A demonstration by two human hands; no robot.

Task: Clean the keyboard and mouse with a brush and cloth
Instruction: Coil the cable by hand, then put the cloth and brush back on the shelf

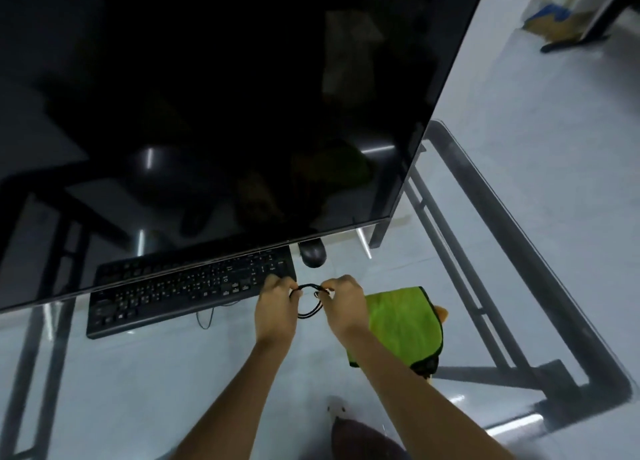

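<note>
A black keyboard [190, 290] lies on a glass table [145, 390], toward the left, its far edge tucked under the lower rim of a large dark monitor [225, 96] that fills the upper part of the view. A thin wire trails from the keyboard's near edge onto the glass. Just past the keyboard's right end, the left hand [275, 309] is closed around one side of a looped black cable [309, 298], fingers pinching it near the keyboard's corner. The right hand [343, 303] pinches the other side of the same loop, so the coil hangs between the two hands above the glass. Beyond them, a dark mouse [312, 254] sits just beside the keyboard's far right corner, partly under the monitor's edge. To the right of the right forearm, a green cloth [401, 324] with dark trim lies on the table, with something yellowish peeking from beneath it; whether that is the brush cannot be told.
</note>
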